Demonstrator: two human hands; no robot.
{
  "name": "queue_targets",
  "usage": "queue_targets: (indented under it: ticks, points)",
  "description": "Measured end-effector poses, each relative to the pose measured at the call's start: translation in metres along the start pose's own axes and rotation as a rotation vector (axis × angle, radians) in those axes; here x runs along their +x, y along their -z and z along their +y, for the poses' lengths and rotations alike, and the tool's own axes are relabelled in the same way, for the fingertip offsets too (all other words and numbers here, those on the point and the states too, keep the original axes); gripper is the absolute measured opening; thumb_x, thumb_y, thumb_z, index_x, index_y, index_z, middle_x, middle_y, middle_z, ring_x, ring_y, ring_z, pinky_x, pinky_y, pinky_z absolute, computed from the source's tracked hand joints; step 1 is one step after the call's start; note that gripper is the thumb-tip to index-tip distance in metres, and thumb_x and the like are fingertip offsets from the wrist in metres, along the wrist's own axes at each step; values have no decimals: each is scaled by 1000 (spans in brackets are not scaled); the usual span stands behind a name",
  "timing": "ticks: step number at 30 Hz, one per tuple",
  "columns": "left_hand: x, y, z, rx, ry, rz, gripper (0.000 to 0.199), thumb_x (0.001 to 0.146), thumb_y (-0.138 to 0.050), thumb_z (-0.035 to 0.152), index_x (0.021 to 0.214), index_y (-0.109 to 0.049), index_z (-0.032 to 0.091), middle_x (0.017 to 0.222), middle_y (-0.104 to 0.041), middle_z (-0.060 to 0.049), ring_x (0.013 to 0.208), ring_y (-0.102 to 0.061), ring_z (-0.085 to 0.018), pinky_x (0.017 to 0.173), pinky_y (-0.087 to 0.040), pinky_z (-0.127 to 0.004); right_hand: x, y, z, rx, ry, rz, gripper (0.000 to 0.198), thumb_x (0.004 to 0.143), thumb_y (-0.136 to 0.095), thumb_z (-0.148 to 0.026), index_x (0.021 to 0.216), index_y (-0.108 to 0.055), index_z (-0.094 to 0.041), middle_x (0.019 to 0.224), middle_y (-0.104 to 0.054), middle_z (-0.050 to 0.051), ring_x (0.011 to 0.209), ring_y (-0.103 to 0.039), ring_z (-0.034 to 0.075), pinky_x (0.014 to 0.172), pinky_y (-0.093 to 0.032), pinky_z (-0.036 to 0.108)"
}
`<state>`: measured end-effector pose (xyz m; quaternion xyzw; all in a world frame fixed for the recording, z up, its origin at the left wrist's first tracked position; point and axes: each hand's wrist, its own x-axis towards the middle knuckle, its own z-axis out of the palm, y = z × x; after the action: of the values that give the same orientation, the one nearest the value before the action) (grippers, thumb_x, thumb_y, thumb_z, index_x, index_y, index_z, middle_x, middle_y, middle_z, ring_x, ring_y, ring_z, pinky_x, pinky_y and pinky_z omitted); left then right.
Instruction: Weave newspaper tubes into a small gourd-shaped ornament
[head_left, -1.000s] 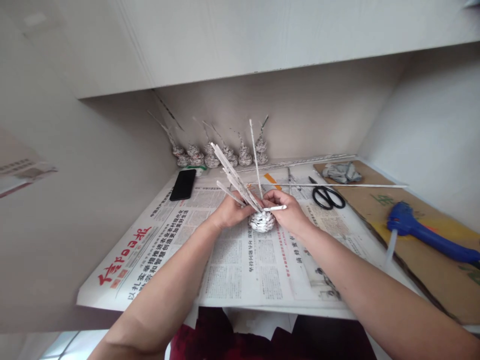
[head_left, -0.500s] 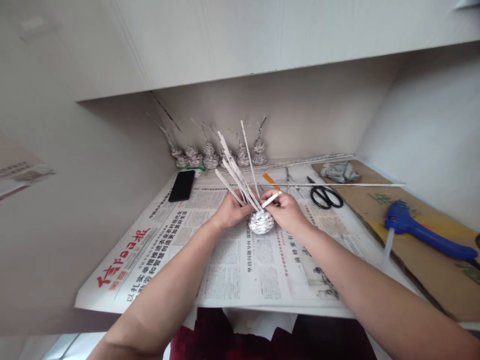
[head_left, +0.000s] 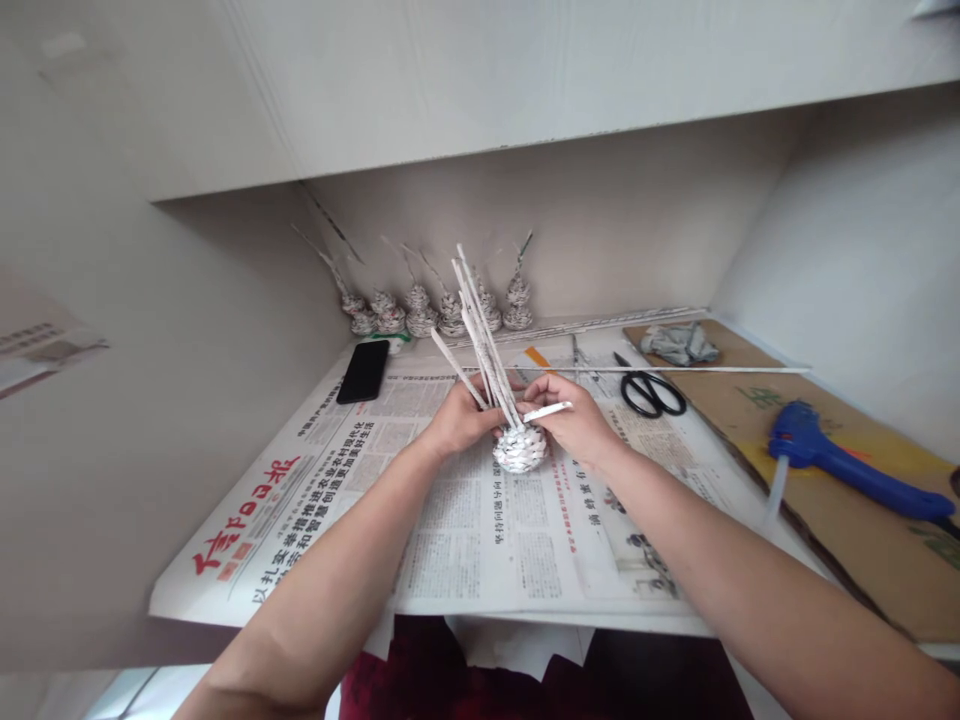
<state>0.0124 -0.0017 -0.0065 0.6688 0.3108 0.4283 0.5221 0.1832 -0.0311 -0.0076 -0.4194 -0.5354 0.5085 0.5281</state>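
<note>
A small round woven paper piece (head_left: 520, 450) sits between my hands above the newspaper. Several rolled-paper sticks (head_left: 482, 345) rise from its top in a loose bunch leaning up and left. My left hand (head_left: 466, 415) is closed around the left side of the piece and the base of the sticks. One shorter stick slants out over that hand. My right hand (head_left: 576, 415) pinches at the right side of the neck, where a paper stick (head_left: 551, 410) points to the right across its fingers. Some fingertips of both hands are hidden behind the piece.
Newspaper (head_left: 442, 560) covers the table. Several gourd-shaped woven pieces (head_left: 422, 312) line the back wall. A black phone (head_left: 364, 372) lies left; black scissors (head_left: 652, 394) lie right. A blue glue gun (head_left: 855, 465) and crumpled material (head_left: 681, 344) rest on cardboard (head_left: 757, 400).
The upright sticks have drawn closer together, the separate right one joining the bunch. The stick at my right hand has tipped lower and to the right. The woven piece has shifted slightly left.
</note>
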Motion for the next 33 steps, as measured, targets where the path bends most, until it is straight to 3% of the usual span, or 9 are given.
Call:
queue_targets:
  ticks: [11, 18, 23, 30, 33]
  points:
    - [-2, -7, 9, 39, 20, 56, 46, 60, -83, 36, 95, -68, 11, 76, -70, -5, 53, -59, -11, 50, -52, -22, -3, 2, -5, -162, -14, 64, 27, 65, -75, -37, 81, -58, -22, 67, -68, -1, 61, -61, 16, 60, -46, 28]
    - [-2, 1, 9, 201, -96, 60, 31, 67, -78, 35, 82, -64, 12, 69, -65, -1, 58, -60, -11, 57, -51, -22, -2, 9, -7, -643, 58, 150, 32, 67, -72, -51, 64, -61, -21, 58, -59, -3, 57, -50, 13, 53, -35, 25]
    - [-3, 4, 12, 276, -147, 57, 31, 65, -80, 34, 77, -61, 13, 66, -63, -1, 60, -58, -11, 60, -49, -22, 0, 16, -10, -622, 94, 127, 35, 69, -70, -54, 65, -63, -21, 64, -63, -1, 62, -53, 14, 57, -38, 25]
    - [-4, -1, 13, 134, -192, -40, 34, 65, -81, 36, 70, -57, 13, 79, -66, -6, 77, -64, -16, 75, -52, -29, -5, 16, -24, -707, 140, 137, 30, 71, -70, -50, 67, -65, -21, 65, -66, 1, 61, -55, 15, 58, -38, 26]
    - [-3, 0, 10, 123, -209, -62, 32, 66, -81, 34, 70, -56, 14, 81, -66, -6, 82, -65, -17, 79, -52, -31, -2, 18, -24, -631, 113, 112, 28, 68, -74, -48, 72, -67, -21, 72, -69, 2, 67, -58, 16, 61, -41, 27]
